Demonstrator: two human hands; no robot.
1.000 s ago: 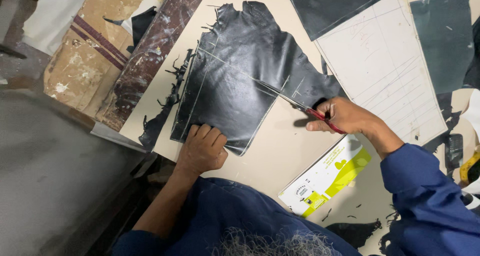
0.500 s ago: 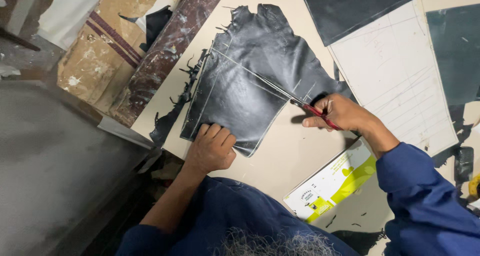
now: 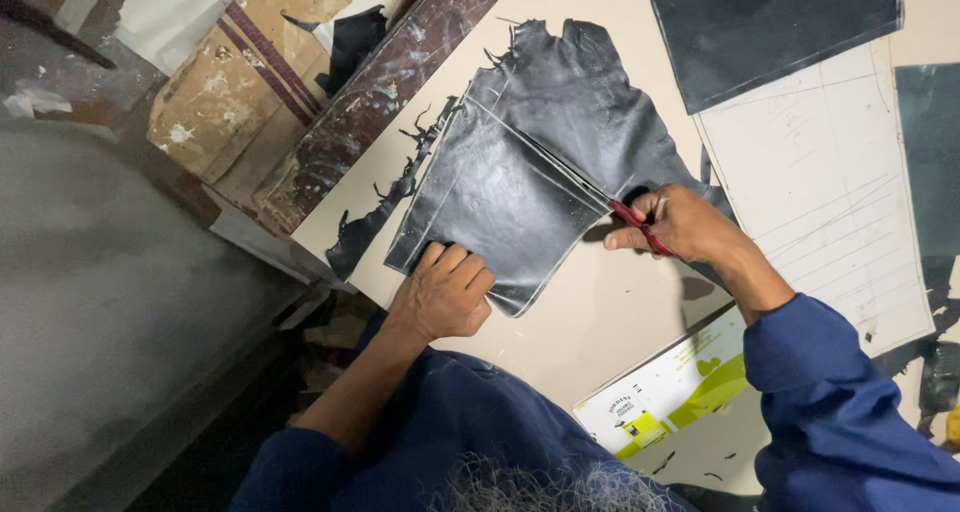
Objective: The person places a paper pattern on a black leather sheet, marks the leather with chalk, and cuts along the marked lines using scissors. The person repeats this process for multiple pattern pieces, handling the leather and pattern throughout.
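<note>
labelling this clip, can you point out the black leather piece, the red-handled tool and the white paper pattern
black leather piece (image 3: pixel 500 187), head view, on its smooth lower panel
red-handled tool (image 3: pixel 632 218), head view, on the red handle by the right hand's fingers
white paper pattern (image 3: pixel 815 187), head view, on its bare middle

You have two hands in frame: left hand, right hand. One red-handled cutting tool. Three dark leather pieces: one centre, one upper right, one at right edge. One white pattern sheet. One white-and-green box, lower right.
</note>
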